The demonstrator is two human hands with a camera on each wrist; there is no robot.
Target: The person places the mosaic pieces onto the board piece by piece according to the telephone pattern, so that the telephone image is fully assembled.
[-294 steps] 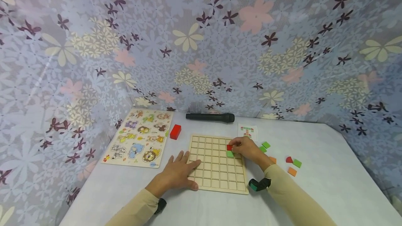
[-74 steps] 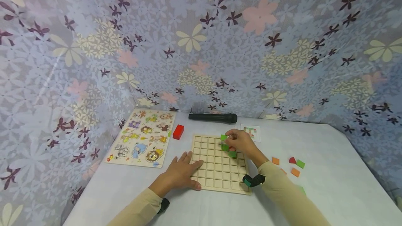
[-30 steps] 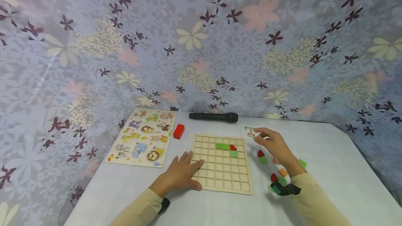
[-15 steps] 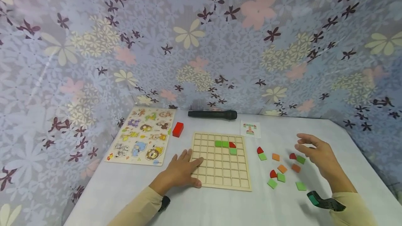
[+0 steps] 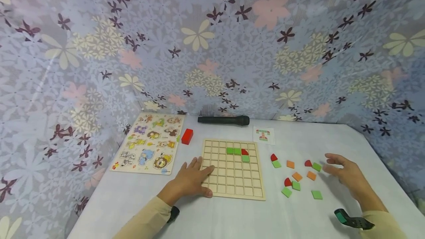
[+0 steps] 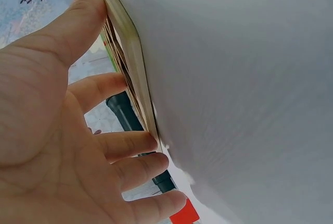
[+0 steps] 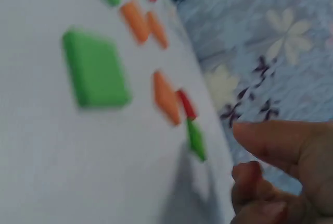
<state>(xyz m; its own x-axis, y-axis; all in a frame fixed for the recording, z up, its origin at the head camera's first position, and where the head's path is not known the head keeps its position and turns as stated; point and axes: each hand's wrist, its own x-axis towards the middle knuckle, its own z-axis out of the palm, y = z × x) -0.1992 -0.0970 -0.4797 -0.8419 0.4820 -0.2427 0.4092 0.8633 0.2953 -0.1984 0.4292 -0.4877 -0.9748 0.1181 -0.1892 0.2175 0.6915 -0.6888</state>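
Observation:
My left hand point(image 5: 190, 180) rests with spread fingers on the left edge of a wooden grid board point(image 5: 229, 185). On the board lie two green square tiles point(image 5: 233, 151) in a row, then a red quarter-round tile point(image 5: 244, 152) with another green tile point(image 5: 245, 158) below it. To the right, my right hand point(image 5: 346, 174) hovers over the cloth with nothing in its fingers, thumb and forefinger apart. Nearest to it are a loose green tile point(image 5: 317, 166) and a red quarter-round tile point(image 5: 308, 163). In the right wrist view a green tile point(image 7: 96, 70) looms close and blurred.
Between board and right hand lie several loose tiles, including an orange tile point(image 5: 297, 176). Behind stand a pattern card point(image 5: 263, 135) and a black microphone point(image 5: 223, 120). A red block point(image 5: 187, 136) and an animal puzzle board point(image 5: 151, 163) are at left.
My right hand has left the board, passing by the pattern card and out to the right, then lower. Two green tiles have joined the red and green ones on the board. My left hand stays put.

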